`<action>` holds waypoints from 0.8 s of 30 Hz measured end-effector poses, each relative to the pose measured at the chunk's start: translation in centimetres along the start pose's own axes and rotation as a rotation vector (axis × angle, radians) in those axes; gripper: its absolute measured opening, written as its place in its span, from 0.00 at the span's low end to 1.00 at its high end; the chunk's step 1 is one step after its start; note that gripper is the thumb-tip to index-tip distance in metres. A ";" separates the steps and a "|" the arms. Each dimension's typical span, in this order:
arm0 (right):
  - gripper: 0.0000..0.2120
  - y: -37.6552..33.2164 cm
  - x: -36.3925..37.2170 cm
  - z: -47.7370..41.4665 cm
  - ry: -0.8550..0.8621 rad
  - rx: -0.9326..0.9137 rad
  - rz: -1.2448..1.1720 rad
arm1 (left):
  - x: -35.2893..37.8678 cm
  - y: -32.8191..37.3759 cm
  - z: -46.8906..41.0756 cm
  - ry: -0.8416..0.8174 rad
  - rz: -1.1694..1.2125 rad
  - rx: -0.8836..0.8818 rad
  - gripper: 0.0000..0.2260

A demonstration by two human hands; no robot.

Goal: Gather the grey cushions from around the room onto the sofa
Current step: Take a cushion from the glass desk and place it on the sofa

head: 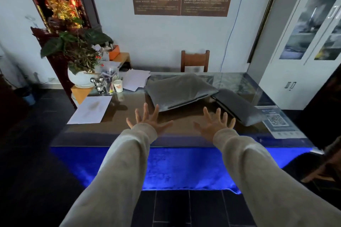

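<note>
Two grey cushions lie on a glass-topped table (114, 131). The larger grey cushion (180, 89) rests flat at the table's middle, and a darker second cushion (238, 107) leans against its right side. My left hand (147, 120) hovers over the table just in front of the larger cushion, fingers spread, holding nothing. My right hand (215, 122) is stretched out beside it, also spread and empty, close to the near end of the second cushion. Both arms wear light grey sleeves. No sofa is in sight.
A potted plant (79, 57), a paper cup (118, 85), a pen holder and loose papers (90, 109) crowd the table's left part. A wooden chair (194, 61) stands behind the table, a white cabinet (304, 42) at right. Blue cloth (175, 167) hangs from the front edge.
</note>
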State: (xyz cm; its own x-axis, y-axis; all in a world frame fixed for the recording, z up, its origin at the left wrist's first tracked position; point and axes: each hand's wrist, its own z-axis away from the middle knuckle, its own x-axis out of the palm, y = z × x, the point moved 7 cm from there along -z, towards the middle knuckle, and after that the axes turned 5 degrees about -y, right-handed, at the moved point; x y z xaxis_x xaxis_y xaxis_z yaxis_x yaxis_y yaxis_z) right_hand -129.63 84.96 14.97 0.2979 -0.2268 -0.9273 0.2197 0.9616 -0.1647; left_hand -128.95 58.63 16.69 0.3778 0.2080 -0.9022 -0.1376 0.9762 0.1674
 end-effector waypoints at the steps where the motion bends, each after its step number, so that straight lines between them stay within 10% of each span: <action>1: 0.45 -0.3 -0.8 -2.4 -0.006 0.011 0.010 | -0.7 0.5 -2.5 -0.017 0.003 0.003 0.46; 24: 0.52 0.0 -6.4 -58.3 -0.254 0.106 0.004 | -0.7 0.9 -49.4 -0.110 0.407 -0.355 0.44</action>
State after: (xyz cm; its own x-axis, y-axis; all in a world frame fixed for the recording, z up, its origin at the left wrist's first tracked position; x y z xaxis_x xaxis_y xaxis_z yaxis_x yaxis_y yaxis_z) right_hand -185.70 95.39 1.29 0.5196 -0.2671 -0.8116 0.3096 0.9442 -0.1126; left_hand -174.61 56.36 -2.19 0.3204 0.5878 -0.7428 -0.5856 0.7393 0.3324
